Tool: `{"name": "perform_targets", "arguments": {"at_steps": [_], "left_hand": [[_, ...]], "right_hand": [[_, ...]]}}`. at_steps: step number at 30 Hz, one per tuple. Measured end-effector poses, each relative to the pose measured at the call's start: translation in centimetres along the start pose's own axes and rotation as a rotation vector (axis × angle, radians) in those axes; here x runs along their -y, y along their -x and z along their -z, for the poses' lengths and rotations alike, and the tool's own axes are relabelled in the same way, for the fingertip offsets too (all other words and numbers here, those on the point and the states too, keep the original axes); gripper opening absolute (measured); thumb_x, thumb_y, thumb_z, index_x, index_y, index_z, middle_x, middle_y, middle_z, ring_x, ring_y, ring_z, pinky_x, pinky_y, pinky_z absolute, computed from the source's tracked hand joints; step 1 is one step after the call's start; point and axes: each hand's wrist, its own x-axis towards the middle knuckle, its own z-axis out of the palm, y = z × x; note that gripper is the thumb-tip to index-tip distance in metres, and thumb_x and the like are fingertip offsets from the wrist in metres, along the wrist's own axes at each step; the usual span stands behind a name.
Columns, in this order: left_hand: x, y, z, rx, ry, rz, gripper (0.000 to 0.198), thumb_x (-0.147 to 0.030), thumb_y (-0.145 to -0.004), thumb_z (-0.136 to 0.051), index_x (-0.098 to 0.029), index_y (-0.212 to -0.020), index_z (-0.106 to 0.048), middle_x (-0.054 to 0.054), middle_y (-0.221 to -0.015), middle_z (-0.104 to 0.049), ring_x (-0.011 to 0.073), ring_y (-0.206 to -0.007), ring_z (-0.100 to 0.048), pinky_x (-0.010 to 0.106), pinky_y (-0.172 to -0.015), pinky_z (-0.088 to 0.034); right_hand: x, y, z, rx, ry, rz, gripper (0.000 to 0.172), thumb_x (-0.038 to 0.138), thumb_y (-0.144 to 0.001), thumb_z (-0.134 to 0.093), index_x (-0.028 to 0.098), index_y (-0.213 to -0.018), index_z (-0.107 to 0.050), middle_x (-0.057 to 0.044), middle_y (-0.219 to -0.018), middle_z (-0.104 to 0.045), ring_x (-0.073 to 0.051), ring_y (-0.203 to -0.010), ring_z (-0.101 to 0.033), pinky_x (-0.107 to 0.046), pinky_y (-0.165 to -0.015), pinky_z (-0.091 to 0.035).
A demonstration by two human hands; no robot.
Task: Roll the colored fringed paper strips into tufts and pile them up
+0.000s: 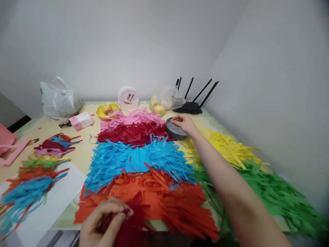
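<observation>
Two hands are under observation at a table (pixel 41 128) spread with fringed paper. Positions are read from the blue paper (pixel 138 159) as centre, with twelve o'clock toward the wall (pixel 102 44).

Left hand (pixel 106 219), seven o'clock: fingers curled nearly closed, thumb against the forefinger, with dark red paper (pixel 131 228) held in the grip and trailing toward six. The paper looks thin; I judge that too hard a pinch or a sharp pull could crease or tear it. Its loose ends hang above the orange paper (pixel 149 202) at six o'clock, so tangling is a risk.

Right hand (pixel 185 124), between one and two o'clock: fingers bent down and close together over the grey dish (pixel 172 134). Whether they pinch anything, or touch what the dish holds, I cannot tell; nor can I identify the contents. Should these be wet or sticky, a knock to the rim could spoil the crimson paper (pixel 120 133) at twelve and the yellow paper (pixel 226 147) at three, both just beside the dish.

The right forearm (pixel 221 171) crosses above the yellow paper and the green paper (pixel 269 192) at four o'clock; lowering it could drag strips out of place. Orange ends reach past the near table edge at five o'clock, where a passing arm could catch them.
</observation>
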Motion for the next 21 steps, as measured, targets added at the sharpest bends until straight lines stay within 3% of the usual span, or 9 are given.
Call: {"name": "perform_targets", "arguments": {"at_steps": [3,5,7,10,14,21], "left_hand": [[-0.1,-0.4,-0.8,-0.112,-0.033,0.027,0.003,-0.023,-0.081,-0.074,-0.022,-0.080,-0.076,0.002,-0.075,-0.076,0.0148,-0.068,-0.073,0.017,-0.065,-0.060],[-0.3,-0.8,-1.8,-0.096,-0.025,0.032,0.005,-0.025,-0.082,-0.074,-0.020,-0.080,-0.076,0.003,-0.075,-0.076,0.0155,-0.069,-0.073,0.020,-0.066,-0.060],[-0.4,-1.0,-2.7,-0.082,-0.006,-0.001,0.006,-0.025,-0.082,-0.074,-0.019,-0.081,-0.076,0.004,-0.078,-0.076,0.0156,-0.072,-0.072,0.022,-0.071,-0.060],[-0.7,-0.6,-3.5,-0.060,0.026,-0.083,0.005,-0.023,-0.083,-0.073,-0.018,-0.080,-0.074,0.004,-0.081,-0.074,0.0148,-0.075,-0.070,0.024,-0.074,-0.058],[-1.2,1.1,-3.1,-0.040,0.020,-0.104,0.004,-0.021,-0.084,-0.070,-0.017,-0.083,-0.073,0.005,-0.082,-0.073,0.0155,-0.077,-0.069,0.024,-0.073,-0.057],[-2.1,3.3,-1.4,-0.032,-0.035,-0.136,0.004,-0.018,-0.084,-0.069,-0.017,-0.081,-0.070,0.003,-0.080,-0.072,0.0137,-0.074,-0.068,0.022,-0.070,-0.055]], "right_hand": [[2.8,6.5,-1.2,0.049,-0.186,0.068,0.031,0.048,-0.078,-0.067,0.018,-0.083,-0.062,-0.002,-0.072,-0.066,-0.015,-0.064,-0.059,-0.028,-0.064,-0.049],[4.9,11.9,-2.7,0.134,-0.340,0.091,0.035,0.053,-0.073,-0.070,0.020,-0.080,-0.063,0.000,-0.069,-0.065,-0.013,-0.059,-0.057,-0.027,-0.060,-0.048],[7.1,17.2,-4.1,0.275,-0.636,0.067,0.033,0.048,-0.068,-0.078,0.020,-0.075,-0.064,0.002,-0.064,-0.063,-0.012,-0.055,-0.055,-0.026,-0.056,-0.046],[9.9,23.2,-5.5,0.362,-0.856,-0.013,0.029,0.042,-0.066,-0.084,0.020,-0.072,-0.066,0.002,-0.063,-0.063,-0.010,-0.053,-0.053,-0.024,-0.054,-0.045],[11.8,27.3,-6.5,0.343,-0.958,-0.072,0.031,0.043,-0.063,-0.087,0.020,-0.071,-0.067,0.002,-0.063,-0.063,-0.010,-0.054,-0.054,-0.023,-0.054,-0.047],[12.6,30.9,-8.2,0.285,-1.067,-0.134,0.029,0.040,-0.063,-0.087,0.021,-0.074,-0.068,0.002,-0.064,-0.063,-0.009,-0.053,-0.054,-0.020,-0.048,-0.044]]}}
